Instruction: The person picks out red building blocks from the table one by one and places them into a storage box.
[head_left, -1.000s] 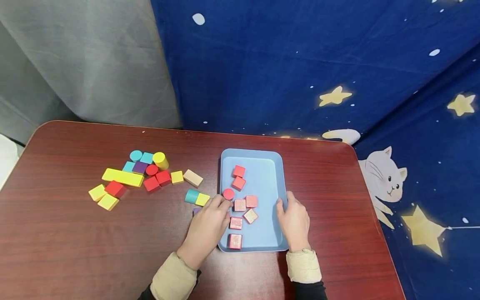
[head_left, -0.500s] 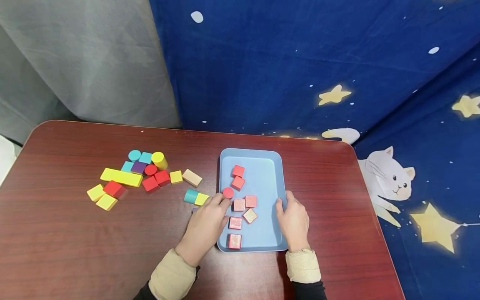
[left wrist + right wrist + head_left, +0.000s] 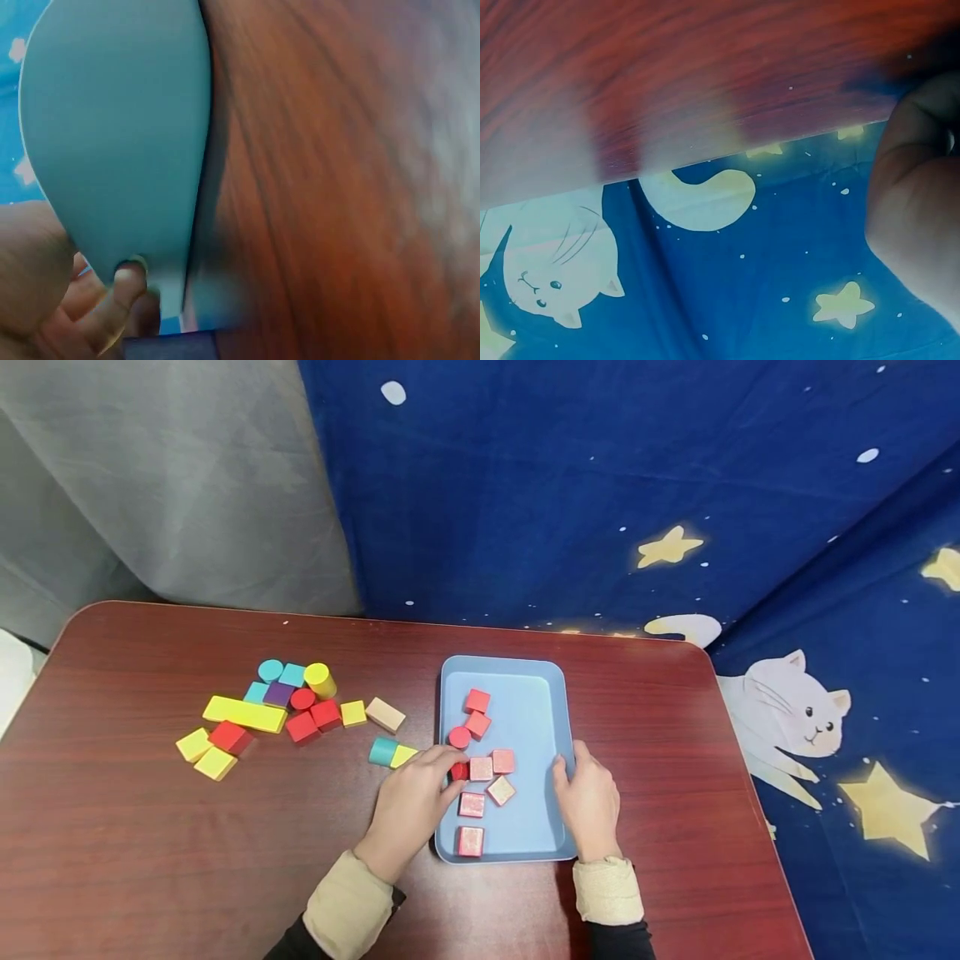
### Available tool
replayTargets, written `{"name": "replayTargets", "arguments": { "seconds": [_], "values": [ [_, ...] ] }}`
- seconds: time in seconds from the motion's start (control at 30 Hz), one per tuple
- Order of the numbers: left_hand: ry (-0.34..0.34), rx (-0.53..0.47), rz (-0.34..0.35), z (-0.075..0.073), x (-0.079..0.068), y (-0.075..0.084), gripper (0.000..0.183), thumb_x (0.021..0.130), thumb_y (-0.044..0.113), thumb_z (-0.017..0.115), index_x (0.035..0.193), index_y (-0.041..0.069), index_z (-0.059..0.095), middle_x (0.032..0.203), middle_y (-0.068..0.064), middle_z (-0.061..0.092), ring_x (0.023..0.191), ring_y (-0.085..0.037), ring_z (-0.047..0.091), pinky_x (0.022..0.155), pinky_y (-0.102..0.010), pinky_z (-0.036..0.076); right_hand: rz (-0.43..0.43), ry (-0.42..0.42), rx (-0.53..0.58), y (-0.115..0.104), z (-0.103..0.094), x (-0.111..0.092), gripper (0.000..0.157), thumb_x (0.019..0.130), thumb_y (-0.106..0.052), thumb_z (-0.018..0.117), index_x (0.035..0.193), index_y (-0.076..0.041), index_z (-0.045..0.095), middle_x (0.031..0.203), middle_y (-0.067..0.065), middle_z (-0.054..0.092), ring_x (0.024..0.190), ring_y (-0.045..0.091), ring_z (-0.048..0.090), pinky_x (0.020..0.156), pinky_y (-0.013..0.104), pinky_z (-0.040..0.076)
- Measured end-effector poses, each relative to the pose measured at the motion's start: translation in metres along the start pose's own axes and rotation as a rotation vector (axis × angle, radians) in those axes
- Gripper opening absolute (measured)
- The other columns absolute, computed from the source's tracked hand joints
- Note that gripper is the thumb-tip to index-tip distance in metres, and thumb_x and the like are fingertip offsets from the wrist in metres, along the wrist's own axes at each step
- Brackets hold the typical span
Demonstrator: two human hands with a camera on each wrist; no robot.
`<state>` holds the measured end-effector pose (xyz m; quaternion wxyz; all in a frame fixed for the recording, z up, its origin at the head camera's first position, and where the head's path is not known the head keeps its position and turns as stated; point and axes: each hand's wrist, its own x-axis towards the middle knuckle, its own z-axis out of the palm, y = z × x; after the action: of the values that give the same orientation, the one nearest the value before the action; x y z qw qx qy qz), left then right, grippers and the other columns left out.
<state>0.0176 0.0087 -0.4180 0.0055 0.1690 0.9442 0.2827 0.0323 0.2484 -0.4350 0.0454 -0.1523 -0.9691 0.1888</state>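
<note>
A shallow blue tray [image 3: 534, 718] lies on the table with several red and pinkish cubes inside, plus a red cylinder [image 3: 459, 737] near its left wall. My left hand [image 3: 408, 806] reaches over that left wall. Its thumb and fingers pinch a small red block [image 3: 459, 771] right beside a pinkish cube [image 3: 482, 768]. Part of this red block is covered by the fingers. On the opposite side my right hand [image 3: 590, 806] grips the tray's right rim, thumb inside. In the left wrist view the tray's side [image 3: 120, 135] fills the left, with fingers [image 3: 112, 307] at its lower end.
Left of the tray lie a teal cylinder [image 3: 382, 751], a yellow block [image 3: 403, 755] partly behind my left hand, and a plain wood block [image 3: 386, 715]. Farther left is a cluster of coloured blocks around a long yellow block [image 3: 244, 714]. A blue curtain [image 3: 525, 485] hangs behind the table.
My left fingers have spread slightly and a red block now shows between them. The red cylinder has shifted a little away from me. My right hand keeps its place on the rim.
</note>
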Motion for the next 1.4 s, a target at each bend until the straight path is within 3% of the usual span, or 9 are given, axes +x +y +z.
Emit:
{"name": "replayTargets", "arguments": {
  "seconds": [0.1,0.23,0.4,0.63,1.03,1.4],
  "values": [
    [0.03,0.005,0.0,0.001,0.001,0.0,0.042,0.075,0.023,0.09,0.113,0.017,0.076,0.113,-0.001,0.076,0.103,-0.02,0.073,0.083,-0.037,0.062,0.007,-0.001,-0.002,0.0,-0.001,0.0,0.025,0.097,-0.026,0.059,0.111,-0.006,0.064,0.099,0.022,0.073,0.081,0.046,0.07,0.059,0.058,0.05],
    [0.056,0.051,0.025,0.002,0.002,0.001,0.039,0.072,0.023,0.092,0.107,0.017,0.075,0.102,0.001,0.077,0.086,-0.017,0.074,0.07,-0.034,0.061,0.012,-0.006,-0.002,0.001,0.0,0.001,0.024,0.097,-0.026,0.059,0.11,-0.006,0.063,0.098,0.022,0.073,0.081,0.046,0.07,0.059,0.057,0.05],
    [0.043,0.084,0.016,0.001,0.005,0.003,0.035,0.072,0.02,0.092,0.103,0.017,0.074,0.093,0.003,0.075,0.073,-0.016,0.071,0.059,-0.032,0.057,0.007,0.003,0.002,0.001,0.0,0.0,0.022,0.096,-0.026,0.059,0.108,-0.007,0.064,0.095,0.023,0.073,0.077,0.045,0.069,0.057,0.056,0.049],
    [-0.006,0.098,0.005,0.002,0.009,0.004,0.036,0.075,0.02,0.09,0.108,0.016,0.075,0.102,0.001,0.076,0.076,-0.017,0.072,0.06,-0.033,0.057,0.012,0.008,0.006,0.002,0.002,0.0,0.022,0.096,-0.026,0.06,0.108,-0.007,0.064,0.095,0.023,0.073,0.078,0.045,0.07,0.057,0.056,0.049],
    [-0.017,0.109,0.015,0.005,0.01,0.003,0.037,0.077,0.02,0.089,0.111,0.014,0.075,0.107,0.0,0.075,0.083,-0.017,0.074,0.065,-0.034,0.059,0.02,-0.003,0.005,0.002,0.001,0.0,0.024,0.096,-0.026,0.059,0.109,-0.007,0.064,0.097,0.023,0.073,0.08,0.046,0.069,0.059,0.057,0.049],
    [0.051,0.076,0.067,0.004,0.004,-0.001,0.032,0.078,0.02,0.088,0.107,0.014,0.076,0.1,0.001,0.074,0.085,-0.015,0.073,0.069,-0.033,0.061,0.016,0.0,0.007,0.003,0.003,0.0,0.023,0.097,-0.025,0.059,0.109,-0.007,0.064,0.094,0.023,0.073,0.079,0.045,0.07,0.058,0.056,0.05]
  ]
}}
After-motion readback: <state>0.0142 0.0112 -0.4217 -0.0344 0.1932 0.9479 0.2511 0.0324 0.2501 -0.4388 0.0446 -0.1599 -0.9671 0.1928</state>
